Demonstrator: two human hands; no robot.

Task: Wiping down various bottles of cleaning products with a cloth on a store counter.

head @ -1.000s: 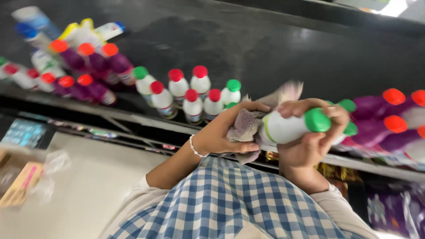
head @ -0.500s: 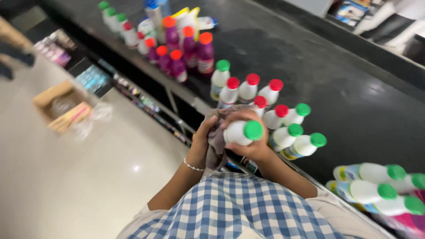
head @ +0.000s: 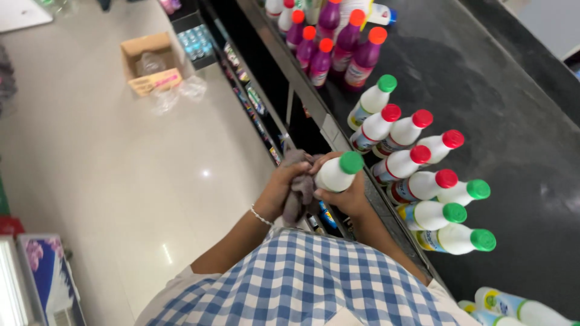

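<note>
My right hand [head: 352, 197] grips a white bottle with a green cap [head: 334, 173], held in front of my blue checked shirt. My left hand [head: 278, 188], with a thin bracelet at the wrist, presses a grey-purple cloth [head: 297, 192] against the bottle's side. The bottle's lower body is hidden by the fingers and the cloth. Both hands hover at the edge of a black counter [head: 519, 115], just beside a group of white bottles with red and green caps [head: 417, 163] standing on it.
Purple bottles with orange caps [head: 344, 48] stand further along the counter. Under the counter runs a shelf of small packaged goods [head: 254, 102]. An open cardboard box [head: 151, 60] sits on the pale tiled floor [head: 121, 181]. More white bottles [head: 519, 308] show at the bottom right.
My view has swung round, so the counter now runs up the right side. Both hands stay on the green-capped bottle and the cloth, held close to my chest.
</note>
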